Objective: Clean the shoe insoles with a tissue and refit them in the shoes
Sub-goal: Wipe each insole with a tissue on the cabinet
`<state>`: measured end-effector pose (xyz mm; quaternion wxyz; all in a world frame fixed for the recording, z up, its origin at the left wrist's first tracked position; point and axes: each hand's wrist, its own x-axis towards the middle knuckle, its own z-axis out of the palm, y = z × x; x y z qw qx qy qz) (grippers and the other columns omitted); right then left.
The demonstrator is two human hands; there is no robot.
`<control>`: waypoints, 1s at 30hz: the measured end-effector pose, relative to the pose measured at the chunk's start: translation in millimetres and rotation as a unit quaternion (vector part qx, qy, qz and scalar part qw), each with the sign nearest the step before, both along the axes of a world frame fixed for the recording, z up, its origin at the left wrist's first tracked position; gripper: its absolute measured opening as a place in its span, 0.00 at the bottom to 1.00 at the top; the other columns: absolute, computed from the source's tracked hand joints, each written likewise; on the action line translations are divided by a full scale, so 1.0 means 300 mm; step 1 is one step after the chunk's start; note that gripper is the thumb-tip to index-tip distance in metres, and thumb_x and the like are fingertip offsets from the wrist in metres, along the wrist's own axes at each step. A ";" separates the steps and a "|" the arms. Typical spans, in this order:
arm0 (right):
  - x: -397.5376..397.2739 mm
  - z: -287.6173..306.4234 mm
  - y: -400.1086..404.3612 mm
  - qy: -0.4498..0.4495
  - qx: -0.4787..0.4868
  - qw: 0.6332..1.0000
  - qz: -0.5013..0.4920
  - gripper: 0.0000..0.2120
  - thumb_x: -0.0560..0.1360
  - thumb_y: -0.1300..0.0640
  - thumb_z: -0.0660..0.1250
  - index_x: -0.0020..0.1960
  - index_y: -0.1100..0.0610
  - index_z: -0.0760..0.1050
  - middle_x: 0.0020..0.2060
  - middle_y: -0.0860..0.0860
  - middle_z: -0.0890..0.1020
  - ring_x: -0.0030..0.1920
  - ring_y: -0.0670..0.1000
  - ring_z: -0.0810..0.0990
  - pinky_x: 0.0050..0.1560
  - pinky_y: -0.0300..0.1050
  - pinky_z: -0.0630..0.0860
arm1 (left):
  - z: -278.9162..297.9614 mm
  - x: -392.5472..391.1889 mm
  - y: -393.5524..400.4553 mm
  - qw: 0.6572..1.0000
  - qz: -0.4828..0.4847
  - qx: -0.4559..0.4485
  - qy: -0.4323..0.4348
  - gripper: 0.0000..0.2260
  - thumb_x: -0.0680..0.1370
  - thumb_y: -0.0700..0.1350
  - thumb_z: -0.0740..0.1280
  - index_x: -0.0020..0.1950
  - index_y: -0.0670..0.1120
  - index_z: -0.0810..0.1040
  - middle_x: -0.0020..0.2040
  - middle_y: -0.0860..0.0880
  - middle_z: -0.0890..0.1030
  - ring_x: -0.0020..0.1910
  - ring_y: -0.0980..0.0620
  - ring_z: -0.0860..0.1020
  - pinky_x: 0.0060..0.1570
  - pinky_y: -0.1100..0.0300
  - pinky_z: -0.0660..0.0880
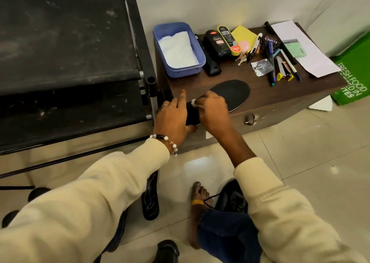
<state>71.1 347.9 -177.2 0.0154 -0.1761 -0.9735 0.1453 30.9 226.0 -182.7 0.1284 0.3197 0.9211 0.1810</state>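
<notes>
Right grip (212, 110) rubs tissue (193, 102) on insole (232, 92); brown cabinet (280, 96).

A flat black oval insole (232, 94) is lying on a dark brown wood-grain cabinet top (260, 88). A white crumpled tissue (193, 102) is showing against it. A blue plastic rectangular tub (197, 48) is holding white paper. A green cardboard box (354, 78) is showing white lettering. Cream knit sleeves (100, 192) are filling the foreground.

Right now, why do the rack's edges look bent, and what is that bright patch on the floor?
Head view: the wide-angle lens bows the rack; the patch is lamp glare on glossy floor tile; the hands look slightly motion-blurred.
</notes>
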 end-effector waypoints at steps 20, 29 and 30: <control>0.039 0.004 0.043 -0.020 0.049 0.999 0.010 0.13 0.78 0.60 0.63 0.62 0.58 0.77 0.55 0.57 0.75 0.53 0.56 0.75 0.51 0.45 0.72 | 0.004 0.038 -0.032 0.997 -0.014 0.029 -0.074 0.52 0.66 0.50 0.78 0.79 0.47 0.46 0.76 0.44 0.57 0.73 0.41 0.61 0.71 0.48 0.64; 0.063 -0.006 0.048 0.012 0.020 0.998 -0.055 0.13 0.77 0.61 0.64 0.61 0.59 0.78 0.56 0.58 0.76 0.55 0.57 0.76 0.54 0.46 0.73 | -0.027 0.067 -0.097 0.987 0.079 0.105 -0.097 0.25 0.72 0.48 0.74 0.67 0.45 0.73 0.54 0.45 0.80 0.52 0.47 0.79 0.56 0.54 0.76; 0.058 -0.006 0.026 0.006 0.016 0.999 -0.035 0.14 0.77 0.60 0.64 0.62 0.59 0.77 0.56 0.58 0.75 0.55 0.57 0.75 0.55 0.46 0.73 | -0.025 0.070 -0.091 0.979 0.101 0.131 -0.119 0.23 0.72 0.47 0.74 0.66 0.45 0.74 0.50 0.45 0.82 0.49 0.48 0.80 0.54 0.54 0.77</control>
